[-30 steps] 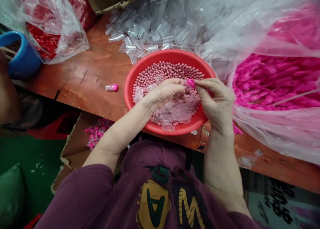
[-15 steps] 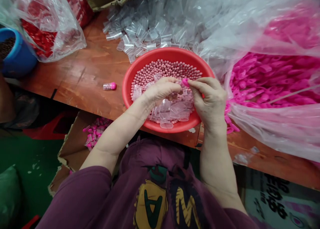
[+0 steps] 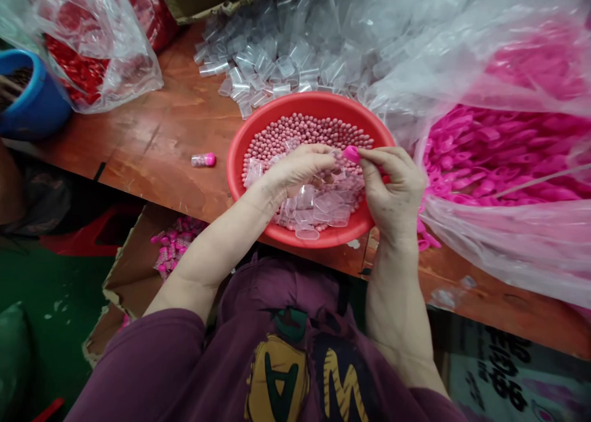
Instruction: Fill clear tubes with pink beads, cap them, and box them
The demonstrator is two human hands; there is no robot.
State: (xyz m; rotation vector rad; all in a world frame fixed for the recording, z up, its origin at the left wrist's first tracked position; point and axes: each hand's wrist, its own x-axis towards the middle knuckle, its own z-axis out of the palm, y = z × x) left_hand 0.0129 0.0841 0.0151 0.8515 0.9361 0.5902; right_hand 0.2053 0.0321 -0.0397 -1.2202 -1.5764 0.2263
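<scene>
Over the red basin (image 3: 240,157) of pink beads, the right hand (image 3: 392,188) pinches a pink cap (image 3: 351,154) against a tube hidden in the curled left hand (image 3: 300,167); one capped vial (image 3: 204,160) lies left; heaps of clear tubes (image 3: 277,59) remain uncapped.

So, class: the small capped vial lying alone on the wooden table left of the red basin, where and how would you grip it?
Pinch the vial across its clear body from above: it lies on its side, pink cap pointing right, apart from the basin, with bare table around it.
</scene>
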